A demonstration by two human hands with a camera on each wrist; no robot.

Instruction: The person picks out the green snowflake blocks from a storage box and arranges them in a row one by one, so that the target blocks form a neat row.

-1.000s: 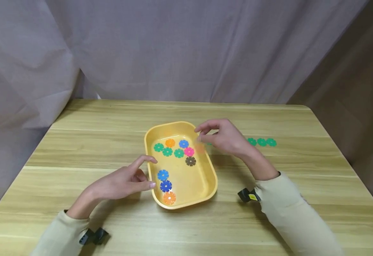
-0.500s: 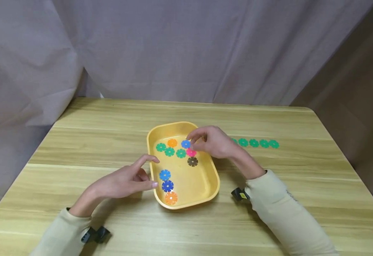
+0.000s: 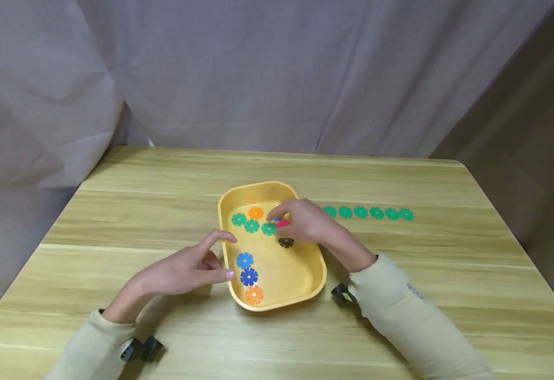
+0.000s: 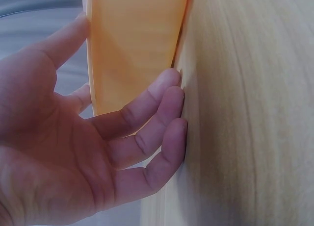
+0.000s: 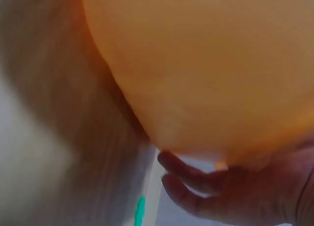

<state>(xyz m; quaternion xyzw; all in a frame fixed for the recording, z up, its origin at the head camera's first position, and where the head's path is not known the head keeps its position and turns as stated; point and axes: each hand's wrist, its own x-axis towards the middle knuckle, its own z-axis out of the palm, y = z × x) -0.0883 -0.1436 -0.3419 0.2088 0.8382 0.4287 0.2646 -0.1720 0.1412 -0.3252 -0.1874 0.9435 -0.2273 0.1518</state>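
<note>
My left hand (image 3: pixel 179 270) holds the left side of a yellow plastic tray (image 3: pixel 282 277). Its index finger and thumb hook over the rim, and in the left wrist view the other fingers (image 4: pixel 170 101) bend against the outer wall. Over the tray's right wall reaches my right hand (image 3: pixel 305 220), index finger and thumb apart and nothing seen between them. Just beside its fingertips lies a green flower-shaped disc (image 3: pixel 268 228). The hand partly covers a pink disc (image 3: pixel 283 224), a blue disc (image 3: pixel 276 218) and a brown disc (image 3: pixel 286 243).
Elsewhere in the tray are two more green discs (image 3: pixel 251 226), an orange disc (image 3: pixel 256 212), and a column of a light blue (image 3: pixel 245 259), a dark blue (image 3: pixel 249 276) and an orange disc. Several green discs (image 3: pixel 361 212) form a row on the wooden table (image 3: pixel 448 248).
My right hand has moved left and down from the tray's right rim into the tray, uncovering more of the green row. The left hand stays on the tray.
</note>
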